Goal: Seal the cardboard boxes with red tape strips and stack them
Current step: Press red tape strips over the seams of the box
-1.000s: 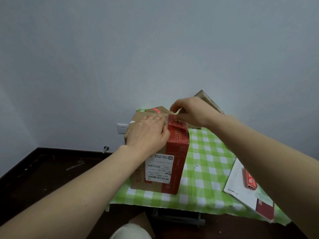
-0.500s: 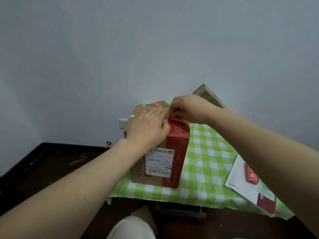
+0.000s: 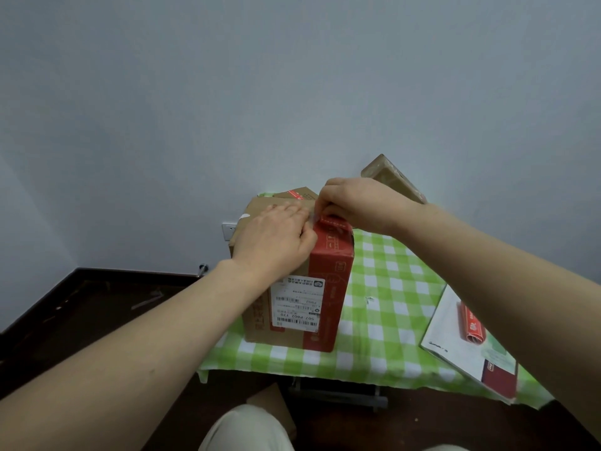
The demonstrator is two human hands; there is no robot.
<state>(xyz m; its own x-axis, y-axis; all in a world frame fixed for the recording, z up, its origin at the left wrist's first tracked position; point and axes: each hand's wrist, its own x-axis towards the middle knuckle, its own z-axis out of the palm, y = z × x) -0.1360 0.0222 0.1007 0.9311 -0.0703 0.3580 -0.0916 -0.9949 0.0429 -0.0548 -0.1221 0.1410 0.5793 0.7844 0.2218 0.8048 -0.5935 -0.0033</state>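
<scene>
Head view. The cardboard box (image 3: pixel 328 288) stands upright at the near left corner of the desk (image 3: pixel 390 304), its labelled face toward me. My left hand (image 3: pixel 276 236) lies flat on the box top with fingers straight, pressing the flaps down. My right hand (image 3: pixel 354 203) is at the top right edge of the box, its fingertips pinching the red tape strip (image 3: pixel 331 221).

The strip sits just beside the left hand's fingertips, between the two hands. Its long axis appears to run from the near top edge back toward the wall, though the right hand hides the far end. The right hand is the nearer and already has hold of the strip, so I judge that the next move, smoothing it along the seam, falls to that hand while the left keeps the flaps shut.

A second box (image 3: pixel 390 177) leans at the far edge. A white sheet (image 3: pixel 445 320) lies near the right edge.
</scene>
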